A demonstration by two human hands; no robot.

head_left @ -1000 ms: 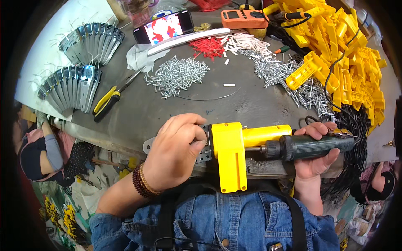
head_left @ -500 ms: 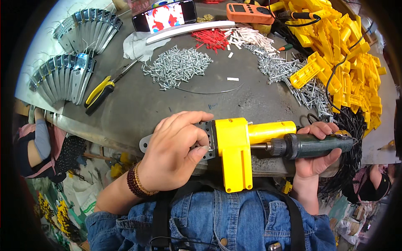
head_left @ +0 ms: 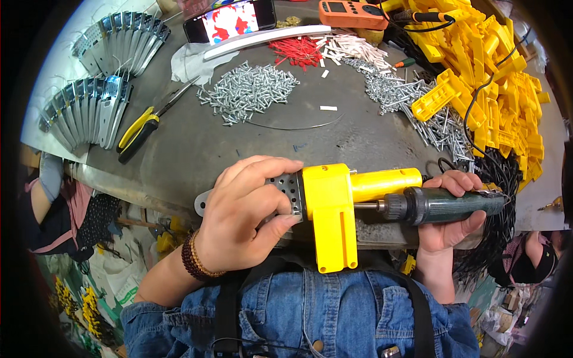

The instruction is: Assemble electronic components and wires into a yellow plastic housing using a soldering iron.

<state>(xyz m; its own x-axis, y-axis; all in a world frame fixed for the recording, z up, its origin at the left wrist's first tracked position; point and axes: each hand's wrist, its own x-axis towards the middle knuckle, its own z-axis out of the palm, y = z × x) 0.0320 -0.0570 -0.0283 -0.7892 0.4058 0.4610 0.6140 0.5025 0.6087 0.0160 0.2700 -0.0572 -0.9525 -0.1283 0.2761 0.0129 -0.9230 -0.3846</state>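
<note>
My left hand (head_left: 242, 218) is wrapped round a perforated metal sleeve (head_left: 293, 182), which joins a yellow plastic housing (head_left: 332, 218) at the table's near edge. A flat metal tip (head_left: 201, 203) with a hole sticks out past the back of this hand. From the housing a yellow tube-shaped handle (head_left: 388, 184) reaches to the right. My right hand (head_left: 444, 234) grips a dark green electric screwdriver (head_left: 456, 206), held level just below that handle. Its bit (head_left: 365, 205) points left and meets the housing's right side; the bit's end is hidden.
Beyond the hands lie piles of screws (head_left: 248, 92), red sleeves (head_left: 295, 51) and white sleeves (head_left: 355, 49). Yellow housing parts (head_left: 483, 77) heap up at right, beside black cables (head_left: 501, 206). Pliers (head_left: 140, 130) and fanned metal plates (head_left: 89, 110) are at left. A phone (head_left: 230, 22) stands behind.
The table and its contents have shifted slightly left in view. Both hands keep their hold, and the screwdriver stays against the housing.
</note>
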